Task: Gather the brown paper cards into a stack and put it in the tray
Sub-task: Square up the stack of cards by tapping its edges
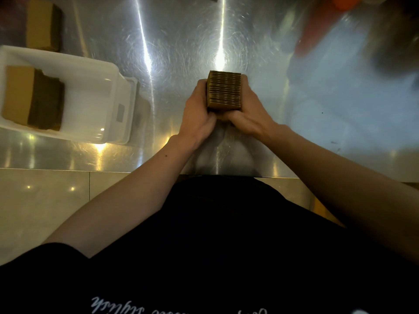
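At mid-table, the left hand (196,109) and right hand (251,109) clasp the squared card stack (224,90); next, carrying it left into the white tray (90,71).

White cursive script (118,305) runs upside down across the black shirt (215,245), cut by the frame edge; one word seems to read "stylish"; the tray's (68,62) grey label (120,112) is too blurred to read.

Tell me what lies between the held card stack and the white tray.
Nothing but bare steel tabletop, streaked with glare, lies between the card stack and the white tray; the head view shows this.
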Available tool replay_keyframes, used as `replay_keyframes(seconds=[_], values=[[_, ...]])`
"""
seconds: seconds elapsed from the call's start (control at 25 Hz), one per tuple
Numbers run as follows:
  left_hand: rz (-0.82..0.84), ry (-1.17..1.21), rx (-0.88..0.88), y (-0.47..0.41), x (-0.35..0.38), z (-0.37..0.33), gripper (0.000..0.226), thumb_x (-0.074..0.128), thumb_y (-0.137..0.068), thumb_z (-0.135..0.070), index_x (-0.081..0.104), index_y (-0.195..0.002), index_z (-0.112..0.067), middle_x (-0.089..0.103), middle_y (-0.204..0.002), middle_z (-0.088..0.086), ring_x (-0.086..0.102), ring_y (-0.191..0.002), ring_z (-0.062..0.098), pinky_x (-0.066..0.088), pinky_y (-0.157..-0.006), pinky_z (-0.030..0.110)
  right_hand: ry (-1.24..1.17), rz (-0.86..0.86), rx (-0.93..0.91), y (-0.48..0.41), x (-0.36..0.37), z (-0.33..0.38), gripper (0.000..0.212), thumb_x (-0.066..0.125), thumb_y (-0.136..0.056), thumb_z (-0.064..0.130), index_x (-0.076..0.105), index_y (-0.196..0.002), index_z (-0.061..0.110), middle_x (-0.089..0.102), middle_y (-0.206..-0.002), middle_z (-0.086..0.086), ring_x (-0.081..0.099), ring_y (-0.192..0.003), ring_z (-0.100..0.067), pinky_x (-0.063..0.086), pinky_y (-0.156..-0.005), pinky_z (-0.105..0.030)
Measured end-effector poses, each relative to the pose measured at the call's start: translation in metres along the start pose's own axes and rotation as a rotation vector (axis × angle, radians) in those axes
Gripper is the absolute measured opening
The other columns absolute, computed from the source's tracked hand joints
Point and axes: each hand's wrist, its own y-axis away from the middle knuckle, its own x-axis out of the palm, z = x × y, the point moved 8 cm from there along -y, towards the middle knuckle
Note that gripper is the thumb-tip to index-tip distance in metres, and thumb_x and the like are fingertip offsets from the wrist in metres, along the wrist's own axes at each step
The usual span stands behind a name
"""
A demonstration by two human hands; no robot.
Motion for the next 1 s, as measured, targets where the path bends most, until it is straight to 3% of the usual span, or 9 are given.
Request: replay_keyframes(seconds=[0.12,0.2,0.36,0.52,0.72,0.8,0.88,1.0], values=[[0.037,-0.038,-0.020,-0.002,0.000,0.000,0.049,0.041,-0.070,0.007,0.051,-0.116,-0.006,0.061,-0.093,-0.001,0.057,-0.082,0.009,0.041,-0.068,0.008,-0.040,-0.009,0.019,0.003,-0.003,-0.003,0.069,0.078,-0.072,0.026,0.039,-0.127,0.012,0.062,-0.107,0.001,0.063,-0.094,-0.005,0.051,-0.078,-0.017],[0.064,-0.050,-0.057,-0.002,0.002,0.001,0.051,0.040,-0.070,0.011,0.050,-0.116,-0.007,0.062,-0.093,0.001,0.059,-0.084,0.013,0.044,-0.068,0.014,-0.063,-0.003,0.020,0.005,-0.005,-0.002,0.071,0.078,-0.068,0.027,0.039,-0.126,0.012,0.062,-0.103,0.006,0.062,-0.092,-0.001,0.049,-0.074,-0.011],[0.096,-0.055,-0.068,-0.003,0.000,0.000,0.054,0.040,-0.069,0.012,0.050,-0.119,-0.007,0.065,-0.097,0.008,0.060,-0.087,0.017,0.047,-0.068,0.021,-0.052,0.015,-0.001,0.007,-0.009,0.003,0.069,0.073,-0.066,0.025,0.039,-0.125,0.014,0.059,-0.099,0.012,0.062,-0.091,-0.004,0.053,-0.076,-0.020],[0.070,-0.085,-0.005,-0.005,-0.004,-0.013,0.053,0.041,-0.069,0.011,0.050,-0.117,-0.007,0.064,-0.097,0.006,0.060,-0.088,0.017,0.046,-0.068,0.021,-0.053,-0.009,-0.036,0.004,-0.012,0.010,0.070,0.077,-0.070,0.029,0.038,-0.126,0.017,0.059,-0.103,0.010,0.062,-0.095,-0.004,0.050,-0.082,-0.019],[-0.001,-0.094,0.049,-0.006,-0.008,-0.025,0.055,0.042,-0.071,0.007,0.051,-0.122,-0.010,0.064,-0.102,0.001,0.059,-0.091,0.013,0.045,-0.075,0.022,-0.083,-0.068,-0.039,0.001,-0.008,0.006,0.069,0.074,-0.077,0.026,0.035,-0.133,0.016,0.050,-0.108,0.020,0.057,-0.102,0.000,0.048,-0.092,-0.023],[-0.020,-0.087,0.062,-0.004,-0.007,-0.027,0.059,0.043,-0.077,0.004,0.047,-0.133,-0.014,0.065,-0.114,0.002,0.059,-0.101,0.013,0.045,-0.087,0.020,-0.080,-0.085,-0.039,0.001,-0.007,0.006,0.068,0.072,-0.079,0.024,0.035,-0.135,0.016,0.048,-0.109,0.021,0.056,-0.103,0.000,0.048,-0.095,-0.026],[-0.045,-0.083,0.060,-0.004,-0.007,-0.026,0.062,0.046,-0.084,-0.003,0.039,-0.144,-0.017,0.061,-0.129,0.004,0.057,-0.116,0.015,0.043,-0.103,0.029,-0.080,-0.098,-0.043,0.000,-0.008,0.008,0.067,0.072,-0.080,0.022,0.035,-0.135,0.016,0.048,-0.110,0.022,0.055,-0.103,0.003,0.046,-0.096,-0.023],[-0.067,-0.062,0.043,-0.004,-0.009,-0.027,0.064,0.047,-0.085,-0.002,0.036,-0.147,-0.016,0.063,-0.128,0.005,0.058,-0.117,0.017,0.043,-0.104,0.031,-0.072,-0.079,-0.067,-0.001,-0.010,0.014,0.067,0.071,-0.081,0.023,0.034,-0.136,0.015,0.048,-0.113,0.017,0.054,-0.103,0.002,0.042,-0.094,-0.015]])
